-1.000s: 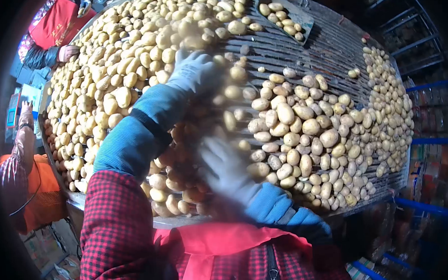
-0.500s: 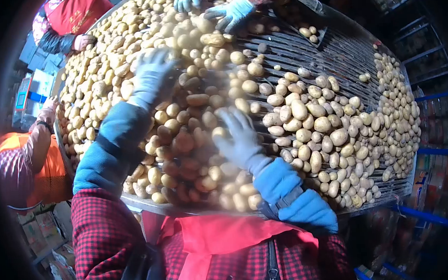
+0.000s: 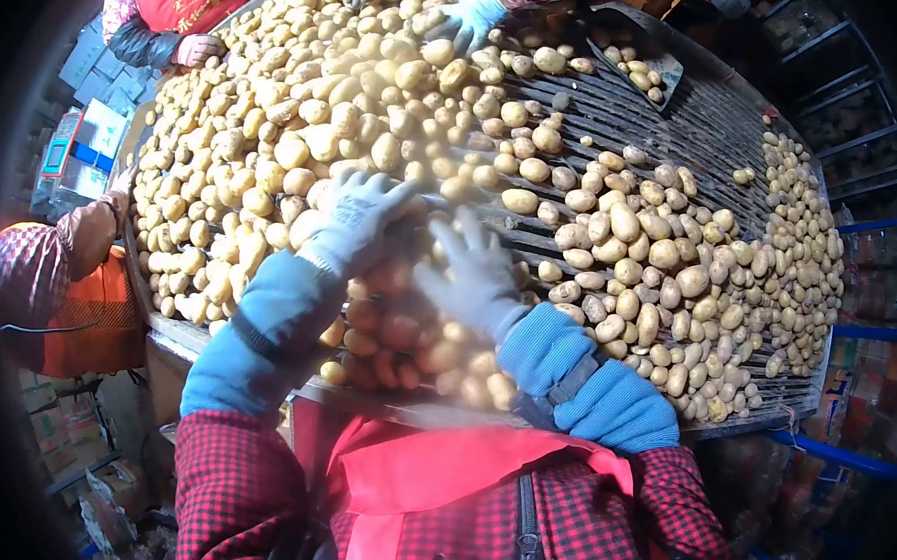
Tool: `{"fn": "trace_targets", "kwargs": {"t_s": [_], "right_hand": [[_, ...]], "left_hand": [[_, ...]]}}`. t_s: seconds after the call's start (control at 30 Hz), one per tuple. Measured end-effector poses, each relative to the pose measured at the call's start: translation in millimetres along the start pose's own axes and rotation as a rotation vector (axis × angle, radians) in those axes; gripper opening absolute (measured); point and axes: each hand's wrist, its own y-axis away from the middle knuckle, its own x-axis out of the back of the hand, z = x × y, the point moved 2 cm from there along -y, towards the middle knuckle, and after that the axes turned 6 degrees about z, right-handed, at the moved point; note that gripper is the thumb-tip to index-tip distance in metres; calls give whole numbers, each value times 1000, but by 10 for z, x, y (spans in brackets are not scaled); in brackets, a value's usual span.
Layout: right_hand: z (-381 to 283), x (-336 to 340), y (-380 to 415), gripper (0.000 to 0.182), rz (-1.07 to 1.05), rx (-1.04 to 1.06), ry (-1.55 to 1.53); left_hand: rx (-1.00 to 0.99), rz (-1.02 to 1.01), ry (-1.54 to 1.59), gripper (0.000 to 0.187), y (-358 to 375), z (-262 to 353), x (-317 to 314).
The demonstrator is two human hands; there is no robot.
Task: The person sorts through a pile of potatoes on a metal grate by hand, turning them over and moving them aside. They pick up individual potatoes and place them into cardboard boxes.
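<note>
Both my hands wear pale grey-white gloves under blue knitted sleeve covers. My left hand (image 3: 361, 219) lies over the potatoes in the middle of the heap, fingers stretched toward the right and apart. My right hand (image 3: 471, 279) is just to its right, fingers spread and pointing up and away from me, slightly blurred. Between and below them sit potatoes (image 3: 399, 330), partly smeared by a hazy patch in the view. I see no potato gripped in either hand, though the undersides of both are hidden. The potatoes rest on a dark slatted table (image 3: 542, 238).
A second potato pile (image 3: 658, 261) spreads on the right. A metal scoop (image 3: 668, 73) with several potatoes lies at the back right. Co-workers' gloved hand (image 3: 472, 19) and bare hand (image 3: 198, 51) are at the far edge. A scale (image 3: 56, 157) stands at left.
My left hand has come toward me and to the right, closer to my right hand. My right hand has barely shifted. Slats by the far gloved hands now carry more potatoes.
</note>
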Motion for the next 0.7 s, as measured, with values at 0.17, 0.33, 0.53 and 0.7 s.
{"fn": "trace_targets", "kwargs": {"t_s": [0.17, 0.33, 0.53, 0.7], "right_hand": [[-278, 60, 223, 63, -59, 258, -113], [31, 264, 141, 46, 126, 312, -449], [873, 789, -693, 44, 345, 302, -136], [1318, 916, -1220, 43, 219, 285, 28]], "left_hand": [[115, -101, 2, 55, 338, -123, 510], [-48, -46, -30, 53, 1, -233, 652], [-335, 157, -95, 51, -1467, -12, 45], [-212, 310, -221, 72, -2036, -247, -582]]}}
